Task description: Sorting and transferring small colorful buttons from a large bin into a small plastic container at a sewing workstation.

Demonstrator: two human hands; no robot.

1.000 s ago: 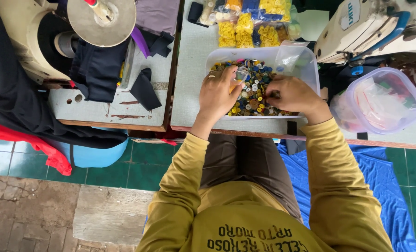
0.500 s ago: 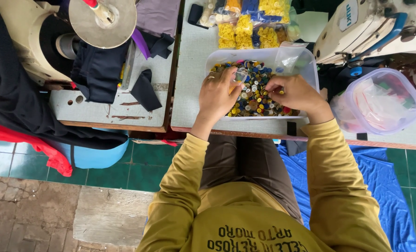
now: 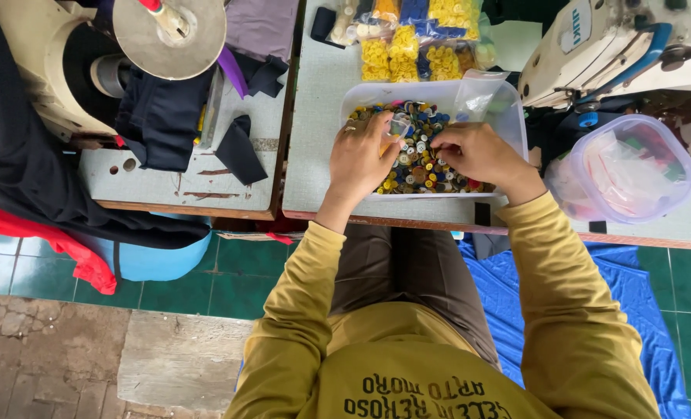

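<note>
A clear plastic tub full of mixed coloured buttons sits on the grey table in front of me. My left hand rests over the tub's left side and pinches a small clear plastic bag. Over the right part of the button pile my right hand has its fingers curled down among the buttons; whether it grips one is hidden. Both sleeves are mustard yellow.
Bags of yellow buttons lie behind the tub. A round clear container with pink contents stands at the right beside a white sewing machine. Dark fabric and another machine occupy the left table. Blue cloth hangs below.
Both hands have shifted slightly within the tub, and the small clear bag now shows at my left fingertips.
</note>
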